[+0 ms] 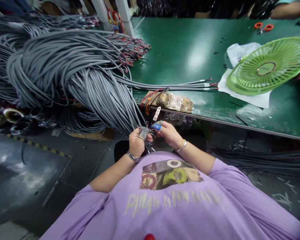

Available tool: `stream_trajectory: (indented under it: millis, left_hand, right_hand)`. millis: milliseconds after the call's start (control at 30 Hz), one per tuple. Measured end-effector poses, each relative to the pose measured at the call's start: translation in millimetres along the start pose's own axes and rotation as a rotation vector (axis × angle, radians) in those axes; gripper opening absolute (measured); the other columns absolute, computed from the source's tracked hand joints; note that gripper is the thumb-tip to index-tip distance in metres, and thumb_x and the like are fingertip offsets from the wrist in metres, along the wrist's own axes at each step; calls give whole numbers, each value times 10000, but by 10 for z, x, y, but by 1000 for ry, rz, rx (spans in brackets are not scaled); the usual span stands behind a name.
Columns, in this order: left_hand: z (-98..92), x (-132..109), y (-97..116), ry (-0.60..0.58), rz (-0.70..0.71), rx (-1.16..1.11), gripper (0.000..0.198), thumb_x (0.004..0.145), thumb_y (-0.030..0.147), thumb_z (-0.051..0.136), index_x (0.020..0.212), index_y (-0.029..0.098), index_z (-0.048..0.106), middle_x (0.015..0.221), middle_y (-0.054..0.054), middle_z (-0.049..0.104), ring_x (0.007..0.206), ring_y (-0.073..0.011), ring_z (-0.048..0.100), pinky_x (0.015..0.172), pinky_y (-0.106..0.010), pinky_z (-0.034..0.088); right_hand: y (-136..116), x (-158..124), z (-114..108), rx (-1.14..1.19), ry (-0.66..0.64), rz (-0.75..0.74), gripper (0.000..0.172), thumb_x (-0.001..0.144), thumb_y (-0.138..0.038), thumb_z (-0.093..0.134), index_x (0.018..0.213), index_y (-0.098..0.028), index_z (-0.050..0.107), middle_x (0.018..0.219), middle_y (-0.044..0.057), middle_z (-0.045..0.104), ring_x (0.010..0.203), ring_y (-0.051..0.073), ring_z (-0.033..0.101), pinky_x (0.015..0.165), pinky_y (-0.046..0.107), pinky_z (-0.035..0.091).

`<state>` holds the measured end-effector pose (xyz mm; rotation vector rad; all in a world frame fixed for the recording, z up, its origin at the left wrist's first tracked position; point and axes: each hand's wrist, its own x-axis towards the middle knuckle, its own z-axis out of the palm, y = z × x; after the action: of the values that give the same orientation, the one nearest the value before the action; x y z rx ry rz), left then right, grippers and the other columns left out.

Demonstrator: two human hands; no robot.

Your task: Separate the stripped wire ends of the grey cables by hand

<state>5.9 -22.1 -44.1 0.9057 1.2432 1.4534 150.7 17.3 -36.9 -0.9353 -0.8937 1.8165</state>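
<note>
A big bundle of grey cables (72, 70) drapes from the left of the green table (190, 50) down toward my lap. My left hand (137, 141) is closed around the ends of several of these cables, its thumb wrapped in grey tape. My right hand (167, 133), with blue tape on a fingertip, pinches the thin coloured wires at the cable ends right next to the left hand. Both wrists wear a band. A few grey cables (170, 85) with stripped ends lie stretched across the table.
A green fan grille (267, 66) rests on white paper at the table's right. A taped brown block (170, 100) sits at the table's front edge. Orange-handled scissors (263, 27) lie far right. Another person's arm (287, 10) shows at top right. More cables lie on the floor.
</note>
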Motion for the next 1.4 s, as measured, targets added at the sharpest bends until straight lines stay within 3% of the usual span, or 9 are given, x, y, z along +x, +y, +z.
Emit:
stream_trajectory:
  millis: [133,267,500,633,800,933,1167,1400]
  left_hand:
    - [42,-4,152,-67,-65,-68,295,695,425,745,715,146,653,499,20,597,389,-88,536,405,-203,464]
    - [163,12,255,-128,-116,-77,315,659,435,758,704,145,645,483,21,582,378,-86,518,385,-204,452]
    - [338,107,246,-118,-106,-117,337,639,444,767,718,148,625,497,23,590,396,-83,524,393,-197,463]
    - [337,114,231,-126,-125,-135,343,644,450,766,716,152,612,497,24,587,394,-91,524,385,-207,458]
    - [332,99,219,-151,-118,-120,349,671,466,753,712,148,614,495,21,582,395,-88,521,395,-207,460]
    - [330,111,197,-144,-129,-116,335,670,453,753,716,149,622,500,19,589,395,-90,527,393,-208,459]
    - [323,100,166,-161,-128,-113,334,674,454,751,703,155,604,497,16,592,397,-104,545,391,-218,455]
    - [299,90,140,-144,-144,-110,328,669,437,759,709,146,615,495,22,583,391,-86,525,392,-200,458]
  right_hand:
    - [-75,120,-108,161,36,101,460,694,-594,726,796,-156,627,684,-19,589,533,59,473,512,197,406]
    - [-218,279,-87,195,-56,152,536,781,-682,597,848,-153,652,722,6,615,543,70,499,497,195,424]
    - [-254,381,-21,190,-91,32,500,666,-610,762,797,-146,628,663,-18,596,511,55,448,490,192,428]
    - [-208,356,-32,217,-46,51,505,625,-598,789,789,-155,610,663,-27,588,516,55,448,504,196,423]
    - [-120,350,17,220,66,-76,543,536,-585,840,691,-185,507,566,-70,475,497,61,395,497,210,376]
    - [-71,379,50,144,132,-141,580,612,-731,709,700,-194,508,568,-57,463,497,70,395,494,218,349]
    - [-156,438,101,218,14,46,654,639,-825,598,677,-174,551,563,-18,508,512,86,429,488,223,368]
    - [-186,471,141,317,47,51,582,674,-746,661,671,-174,550,571,-24,518,492,79,418,484,224,361]
